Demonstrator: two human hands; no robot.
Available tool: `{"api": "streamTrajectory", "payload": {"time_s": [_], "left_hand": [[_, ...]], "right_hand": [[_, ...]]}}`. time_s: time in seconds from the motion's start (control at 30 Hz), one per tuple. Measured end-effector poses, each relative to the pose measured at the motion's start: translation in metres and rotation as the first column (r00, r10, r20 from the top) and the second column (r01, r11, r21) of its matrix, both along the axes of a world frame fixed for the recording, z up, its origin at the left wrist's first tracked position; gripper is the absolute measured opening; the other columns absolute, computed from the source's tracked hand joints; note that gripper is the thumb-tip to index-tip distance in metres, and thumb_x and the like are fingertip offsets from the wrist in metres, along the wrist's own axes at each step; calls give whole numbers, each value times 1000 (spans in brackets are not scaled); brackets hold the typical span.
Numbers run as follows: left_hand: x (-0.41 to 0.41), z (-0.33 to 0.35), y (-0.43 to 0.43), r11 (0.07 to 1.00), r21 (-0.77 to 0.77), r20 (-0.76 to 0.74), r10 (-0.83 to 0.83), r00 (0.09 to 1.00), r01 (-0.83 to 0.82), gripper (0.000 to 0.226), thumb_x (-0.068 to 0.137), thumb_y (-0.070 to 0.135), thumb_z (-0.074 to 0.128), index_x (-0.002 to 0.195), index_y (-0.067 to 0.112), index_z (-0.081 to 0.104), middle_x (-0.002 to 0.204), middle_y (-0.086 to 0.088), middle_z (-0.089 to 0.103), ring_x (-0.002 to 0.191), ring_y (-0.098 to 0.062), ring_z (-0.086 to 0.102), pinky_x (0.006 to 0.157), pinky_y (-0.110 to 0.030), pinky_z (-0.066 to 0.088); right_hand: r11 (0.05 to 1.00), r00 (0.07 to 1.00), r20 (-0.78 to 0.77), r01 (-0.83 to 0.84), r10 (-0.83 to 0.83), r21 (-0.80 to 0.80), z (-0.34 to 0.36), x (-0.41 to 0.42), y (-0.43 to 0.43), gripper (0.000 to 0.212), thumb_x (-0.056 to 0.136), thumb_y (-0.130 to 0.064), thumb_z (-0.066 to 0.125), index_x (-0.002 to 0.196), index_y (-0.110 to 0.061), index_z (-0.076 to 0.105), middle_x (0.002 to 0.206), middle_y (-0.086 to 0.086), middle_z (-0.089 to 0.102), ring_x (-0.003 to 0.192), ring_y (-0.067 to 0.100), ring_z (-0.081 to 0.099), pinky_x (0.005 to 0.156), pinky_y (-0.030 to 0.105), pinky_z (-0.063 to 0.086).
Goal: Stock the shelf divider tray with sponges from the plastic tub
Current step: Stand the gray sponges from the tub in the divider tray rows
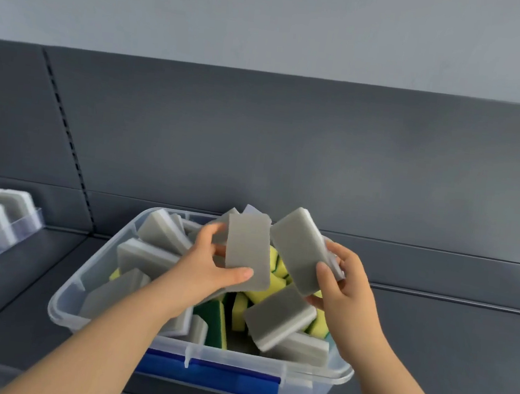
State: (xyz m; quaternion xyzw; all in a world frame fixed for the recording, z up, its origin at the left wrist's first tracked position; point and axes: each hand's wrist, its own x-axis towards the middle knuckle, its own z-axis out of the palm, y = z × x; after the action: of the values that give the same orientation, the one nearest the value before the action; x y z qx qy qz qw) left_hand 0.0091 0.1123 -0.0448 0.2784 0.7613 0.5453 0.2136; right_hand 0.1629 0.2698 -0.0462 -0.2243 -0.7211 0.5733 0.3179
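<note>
Nearest us, over the plastic tub (60,302) on the shelf (429,345), our left hand (211,267) pinches a grey sponge (248,247) upright. Our right hand (348,281) grips a second grey sponge (298,249). We should hold both lightly and carry them to the divider tray (21,228) far left, slotting them upright beside its stocked sponges (8,200).

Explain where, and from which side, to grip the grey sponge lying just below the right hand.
Probably from above, pinching across its width by the two long sides: the grey sponge lies tilted atop the pile, broad face up, sides exposed.
</note>
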Motion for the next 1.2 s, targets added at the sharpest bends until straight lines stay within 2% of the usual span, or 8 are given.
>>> {"api": "streamTrajectory", "payload": {"time_s": [0.1,0.33,0.43,0.6,0.83,0.97,1.07,1.2], "left_hand": [[-1,-4,-2,996,22,-5,-89,996,89,106,54,41,82,119,77,6,116,18,56,103,-3,59,85,-30,51],[-18,-4,-23,997,74,-170,-18,985,31,48,71,29,75,101,51,46,102,10,62,90,-10,64,77,-42,56],[-28,5,-42,988,132,-249,113,962,-82,33,76,25,73,90,44,51,93,3,65,85,-19,64,75,-47,54],[-47,28,-109,971,164,-406,229,885,-176,25,73,30,74,84,35,52,76,10,63,70,-17,58,59,-33,48],[-70,65,-244,933,284,-372,318,872,-219,29,72,19,76,77,34,52,86,-4,67,83,-25,64,78,-50,52],[-85,73,-307,918,315,-349,348,870,-240,27,74,18,75,77,30,51,94,-6,68,90,-19,65,82,-47,52],[-97,65,-344,908,330,-321,364,874,-257,27,75,16,74,76,29,51,98,0,68,95,-12,64,84,-38,52],[-108,47,-384,905,286,-320,401,858,-316,31,73,20,75,72,39,50,95,5,68,94,-2,63,81,-30,52]], "right_hand": [[999,999,35,-30,29,30,-3,-5,-3,32,92,-17,52,117,-37,50,119,5,48,99,24,57,75,39,57],[988,995,75,59,-70,141,3,-16,-15,46,77,-16,71,109,-38,45,102,-18,55,87,-2,55,62,13,41],[991,995,23,97,-99,90,11,-30,-27,36,76,-18,72,103,-29,51,98,-12,62,86,5,61,65,17,46],[994,998,-18,62,-61,86,32,-61,-66,28,85,-23,63,112,-25,56,101,-2,65,93,18,62,84,42,52],[983,986,-165,34,-4,181,61,-105,-170,25,91,-28,53,108,-46,54,99,-7,63,90,7,60,83,36,52],[897,988,-131,135,-87,420,72,-129,-220,39,90,-28,54,128,-29,49,119,-2,55,102,13,54,86,28,45],[888,986,-100,164,-134,430,67,-144,-250,43,91,-27,54,132,-27,46,125,2,52,104,14,53,89,30,44],[889,992,-110,101,-57,447,54,-160,-294,40,91,-26,54,130,-30,47,119,-7,49,91,-14,48,77,3,36]]}}
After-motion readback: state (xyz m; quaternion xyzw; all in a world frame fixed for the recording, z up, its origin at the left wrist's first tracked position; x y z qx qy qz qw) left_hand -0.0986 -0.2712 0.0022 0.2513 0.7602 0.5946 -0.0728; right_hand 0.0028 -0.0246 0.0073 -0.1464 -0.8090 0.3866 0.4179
